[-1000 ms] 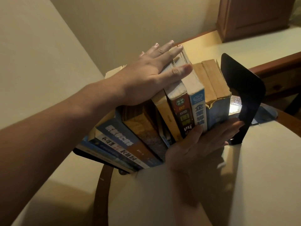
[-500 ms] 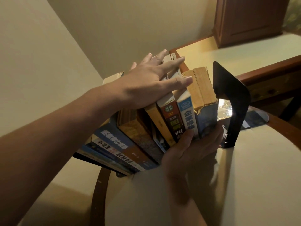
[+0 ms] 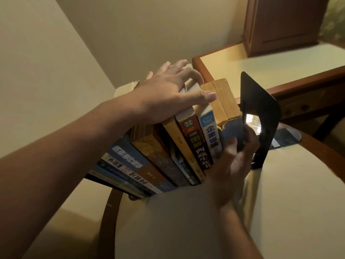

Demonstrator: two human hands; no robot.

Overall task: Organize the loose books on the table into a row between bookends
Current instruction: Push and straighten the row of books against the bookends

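Observation:
A row of several books (image 3: 192, 139) stands on the round cream table (image 3: 280, 202), spines toward me, the left ones leaning left. My left hand (image 3: 168, 98) lies on the top edges of the middle books, fingers spread and pressing down. A black metal bookend (image 3: 261, 109) stands upright against the worn yellowed book at the right end. My right hand (image 3: 229, 165) is at the foot of the right-hand spines, thumb on the blue spine, fingers curled at the bookend's front edge. A dark flat edge (image 3: 97, 179) shows under the leftmost books.
A rectangular wood-framed table (image 3: 261, 60) stands close behind the bookend. A wooden cabinet (image 3: 283, 25) sits on it at the far right. A curved wooden rim (image 3: 108, 212) runs below the round table on the left. The wall is close on the left.
The bookend has closed the gap and now meets the rightmost book. My right hand went from flat against the spines to curled at the bookend. The left hand slid back along the tops.

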